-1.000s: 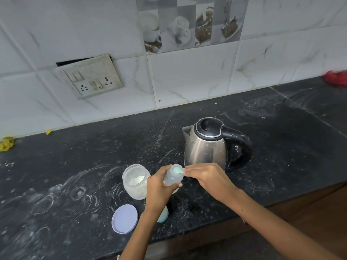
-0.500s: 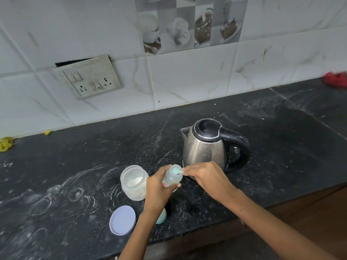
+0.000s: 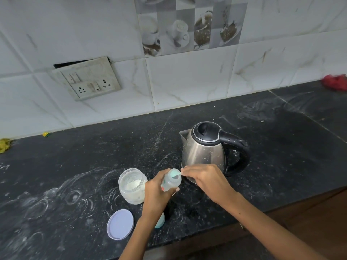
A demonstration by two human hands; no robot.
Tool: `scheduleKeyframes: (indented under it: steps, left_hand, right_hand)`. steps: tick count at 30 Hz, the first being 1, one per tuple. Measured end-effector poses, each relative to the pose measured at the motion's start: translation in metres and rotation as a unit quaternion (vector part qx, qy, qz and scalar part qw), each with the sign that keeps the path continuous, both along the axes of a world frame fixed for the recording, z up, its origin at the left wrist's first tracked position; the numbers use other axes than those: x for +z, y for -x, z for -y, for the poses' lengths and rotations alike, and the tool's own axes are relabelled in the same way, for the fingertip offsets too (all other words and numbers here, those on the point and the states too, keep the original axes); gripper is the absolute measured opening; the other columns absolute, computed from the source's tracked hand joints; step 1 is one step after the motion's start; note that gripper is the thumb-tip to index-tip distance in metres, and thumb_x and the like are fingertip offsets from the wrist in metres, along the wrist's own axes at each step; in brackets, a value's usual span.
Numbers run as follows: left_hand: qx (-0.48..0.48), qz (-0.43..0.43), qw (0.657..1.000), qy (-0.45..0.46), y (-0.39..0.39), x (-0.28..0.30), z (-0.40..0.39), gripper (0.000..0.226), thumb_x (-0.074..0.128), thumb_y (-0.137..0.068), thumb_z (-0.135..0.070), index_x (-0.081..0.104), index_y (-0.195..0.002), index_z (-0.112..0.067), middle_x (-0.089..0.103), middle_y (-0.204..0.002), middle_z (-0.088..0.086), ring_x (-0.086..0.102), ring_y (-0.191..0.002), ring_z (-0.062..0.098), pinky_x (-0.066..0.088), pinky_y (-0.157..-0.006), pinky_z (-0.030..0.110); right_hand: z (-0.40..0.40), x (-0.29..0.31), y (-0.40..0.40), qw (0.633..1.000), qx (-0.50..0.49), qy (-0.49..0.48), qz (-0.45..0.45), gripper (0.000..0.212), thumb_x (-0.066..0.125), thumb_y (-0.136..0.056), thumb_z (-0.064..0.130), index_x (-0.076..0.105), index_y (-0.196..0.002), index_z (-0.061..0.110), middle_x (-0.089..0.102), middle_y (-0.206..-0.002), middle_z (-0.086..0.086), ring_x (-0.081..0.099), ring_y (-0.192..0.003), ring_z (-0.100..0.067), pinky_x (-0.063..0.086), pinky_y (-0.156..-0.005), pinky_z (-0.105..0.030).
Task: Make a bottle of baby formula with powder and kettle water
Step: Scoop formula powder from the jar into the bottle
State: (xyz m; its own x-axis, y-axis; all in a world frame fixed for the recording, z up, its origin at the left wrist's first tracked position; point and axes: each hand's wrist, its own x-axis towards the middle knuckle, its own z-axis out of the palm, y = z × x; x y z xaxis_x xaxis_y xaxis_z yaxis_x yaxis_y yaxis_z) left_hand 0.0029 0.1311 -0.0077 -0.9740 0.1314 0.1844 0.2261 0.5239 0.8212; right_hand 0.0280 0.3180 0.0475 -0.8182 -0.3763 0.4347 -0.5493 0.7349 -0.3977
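My left hand (image 3: 156,190) grips a small clear baby bottle (image 3: 171,180), tilted with its open mouth toward the right. My right hand (image 3: 204,178) pinches a small teal scoop (image 3: 176,173) whose bowl sits at the bottle's mouth. An open jar of white formula powder (image 3: 132,185) stands just left of my left hand. Its pale round lid (image 3: 120,224) lies flat in front of it. A steel kettle (image 3: 203,149) with a black lid and handle stands right behind my hands. A teal cap (image 3: 160,221) shows under my left wrist.
The black stone counter (image 3: 281,147) is smeared with white powder marks. A wall socket plate (image 3: 88,80) sits on the tiled wall at the back left. A red cloth (image 3: 335,82) lies at the far right, yellow scraps (image 3: 3,145) at the far left. The counter's front edge runs beneath my arms.
Both hands stay at the bottle's mouth with the scoop; only the camera has shifted slightly.
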Motion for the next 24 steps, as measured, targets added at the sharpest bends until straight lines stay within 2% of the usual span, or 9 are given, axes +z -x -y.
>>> scheduleKeyframes:
  steps: [6,10,12,14,15,18,21,23,24]
  left_hand:
    - [-0.002,0.002,1.000,-0.002,0.002,0.002,0.000,0.061,0.088,-0.059,-0.013,0.065,-0.116,-0.018,0.070,-0.106,-0.010,0.064,-0.097,0.007,0.050,-0.085,0.021]
    - [-0.002,0.000,1.000,0.000,0.002,0.002,0.000,0.062,0.089,-0.059,-0.013,0.065,-0.116,-0.018,0.071,-0.106,-0.009,0.064,-0.096,0.008,0.049,-0.083,0.019]
    - [0.001,0.001,1.000,-0.009,0.001,0.002,0.001,0.062,0.089,-0.059,-0.013,0.064,-0.116,-0.018,0.070,-0.106,-0.011,0.064,-0.096,0.007,0.050,-0.083,0.019]
    - [0.001,0.006,1.000,-0.014,0.001,0.002,0.001,0.062,0.089,-0.058,-0.012,0.064,-0.115,-0.018,0.070,-0.105,-0.012,0.064,-0.096,0.006,0.049,-0.082,0.017]
    - [0.002,0.008,1.000,-0.015,0.000,0.002,0.001,0.062,0.089,-0.058,-0.012,0.064,-0.115,-0.019,0.070,-0.104,-0.012,0.064,-0.096,0.006,0.049,-0.083,0.017]
    - [0.007,0.016,0.999,-0.035,-0.003,-0.001,0.001,0.062,0.089,-0.057,-0.010,0.064,-0.113,-0.023,0.069,-0.103,-0.016,0.065,-0.099,0.005,0.052,-0.087,0.026]
    - [0.015,0.031,0.998,-0.054,-0.004,-0.007,0.004,0.063,0.088,-0.057,-0.009,0.062,-0.111,-0.028,0.069,-0.103,-0.018,0.065,-0.100,0.004,0.054,-0.087,0.035]
    - [0.020,0.034,0.997,-0.060,-0.004,-0.010,0.004,0.063,0.089,-0.057,-0.010,0.063,-0.112,-0.025,0.070,-0.103,-0.016,0.066,-0.099,0.005,0.054,-0.087,0.037]
    - [0.021,0.034,0.997,-0.064,-0.004,-0.010,0.004,0.062,0.089,-0.057,-0.009,0.063,-0.112,-0.024,0.070,-0.103,-0.015,0.066,-0.099,0.005,0.054,-0.087,0.038]
  right_hand:
    - [-0.001,0.002,0.003,1.000,0.001,-0.012,0.017,0.025,0.070,-0.077,-0.001,0.078,-0.095,0.015,0.078,-0.094,0.001,0.073,-0.085,-0.012,0.060,-0.073,-0.028]
    - [0.000,0.011,0.003,1.000,-0.003,-0.004,0.018,0.029,0.054,-0.083,0.004,0.078,-0.094,0.016,0.078,-0.090,0.000,0.074,-0.079,-0.013,0.061,-0.071,-0.029]
    - [0.001,0.013,-0.001,1.000,0.004,0.009,-0.001,0.026,0.062,-0.079,0.000,0.079,-0.092,0.014,0.078,-0.090,0.000,0.074,-0.080,-0.013,0.061,-0.071,-0.028]
    - [0.003,0.013,-0.002,0.999,-0.017,0.016,0.033,0.028,0.071,-0.077,-0.004,0.079,-0.095,0.016,0.078,-0.089,-0.003,0.075,-0.076,-0.016,0.061,-0.068,-0.033]
    - [0.003,0.013,-0.001,0.996,-0.042,0.035,0.065,0.026,0.072,-0.079,-0.003,0.079,-0.096,0.016,0.078,-0.088,-0.005,0.074,-0.074,-0.013,0.060,-0.068,-0.030]
    - [0.002,0.019,0.003,0.973,-0.125,0.129,0.146,0.018,0.072,-0.084,0.003,0.079,-0.097,0.013,0.078,-0.087,-0.001,0.063,-0.060,0.008,0.046,-0.063,-0.007]
    - [0.000,0.023,0.004,0.961,-0.150,0.176,0.154,0.015,0.074,-0.082,0.005,0.079,-0.094,0.013,0.077,-0.082,0.003,0.067,-0.065,0.003,0.051,-0.065,-0.009]
    - [0.002,0.025,0.000,0.974,-0.127,0.144,0.124,0.018,0.073,-0.082,0.000,0.079,-0.096,0.011,0.078,-0.089,0.003,0.067,-0.079,0.005,0.050,-0.073,-0.005]
    - [0.002,0.023,-0.001,0.984,-0.098,0.113,0.095,0.021,0.072,-0.081,-0.002,0.079,-0.097,0.011,0.077,-0.095,0.001,0.069,-0.085,0.002,0.052,-0.079,-0.008]
